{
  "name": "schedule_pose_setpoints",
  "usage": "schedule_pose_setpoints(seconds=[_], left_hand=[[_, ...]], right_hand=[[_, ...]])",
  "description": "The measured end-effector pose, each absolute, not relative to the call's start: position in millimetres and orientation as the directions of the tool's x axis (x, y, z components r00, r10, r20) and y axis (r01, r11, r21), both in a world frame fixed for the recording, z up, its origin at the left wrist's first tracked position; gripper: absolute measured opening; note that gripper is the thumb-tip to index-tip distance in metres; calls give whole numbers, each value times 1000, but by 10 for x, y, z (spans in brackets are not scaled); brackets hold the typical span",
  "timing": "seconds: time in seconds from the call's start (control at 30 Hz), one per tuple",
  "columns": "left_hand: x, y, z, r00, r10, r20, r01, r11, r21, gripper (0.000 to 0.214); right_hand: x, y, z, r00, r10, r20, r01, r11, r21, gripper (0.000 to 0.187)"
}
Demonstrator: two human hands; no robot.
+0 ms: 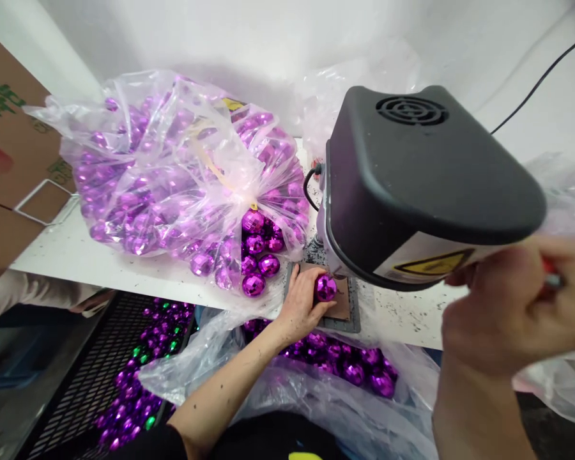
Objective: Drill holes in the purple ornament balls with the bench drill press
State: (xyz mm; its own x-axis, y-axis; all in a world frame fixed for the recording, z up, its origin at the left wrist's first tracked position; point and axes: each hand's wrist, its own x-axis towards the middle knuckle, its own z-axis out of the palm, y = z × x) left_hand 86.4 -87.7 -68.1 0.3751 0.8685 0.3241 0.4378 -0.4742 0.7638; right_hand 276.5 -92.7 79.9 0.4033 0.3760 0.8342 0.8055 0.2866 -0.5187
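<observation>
A shiny purple faceted ball (pixel 326 288) is held between the thumb and fingers of my left hand (pixel 298 303). It sits over a brown plate (pixel 341 308) on the grey base of a black-housed bench press (pixel 436 179), below the front of the housing. My right hand (pixel 491 313), slightly blurred, wraps round a lever at the housing's near right side. Only a bit of red handle (pixel 550 273) and its metal end show. Close to my left hand, loose purple balls (pixel 253 284) spill from the mouth of a clear plastic bag (pixel 172 172).
An open plastic bag (pixel 316 390) of purple balls hangs at the table's front edge. Lower left stands a black crate (pixel 71 377) with purple and green balls. A cardboard box (pixel 14 160) is at the left, near another person's sleeve (pixel 33 297). Dark flecks litter the white table (pixel 407 322).
</observation>
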Motion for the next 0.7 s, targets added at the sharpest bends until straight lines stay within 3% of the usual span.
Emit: schedule_pose_setpoints(seconds=[0.1,0.17,0.27,0.37,0.47,0.57,0.63,0.7], left_hand=[[710,-1214,-681,393,854,341,436,-499,749,58],[562,-1474,-648,419,862,286,511,-484,710,61],[346,-1653,-509,403,898,179,619,-411,670,72],[191,-1397,-362,334,924,185,671,-371,642,74],[102,-884,-353,232,939,254,839,-325,437,45],[50,-498,-402,308,937,166,902,-343,261,47],[26,-422,-369,341,930,136,875,-367,315,49],[19,-473,-268,331,930,158,777,-364,514,50]], right_hand=[[2799,-659,1096,295,393,871,834,339,-436,39],[2832,-543,1105,295,434,851,818,345,-460,38],[2882,-472,987,354,405,843,767,391,-510,38],[2873,-471,951,380,391,838,750,400,-527,32],[2814,-479,1047,387,458,800,743,360,-565,26],[2781,-451,1143,375,504,778,749,331,-575,26],[2787,-418,1168,374,514,772,762,304,-572,26],[2799,-390,1170,386,513,767,757,299,-581,27]])
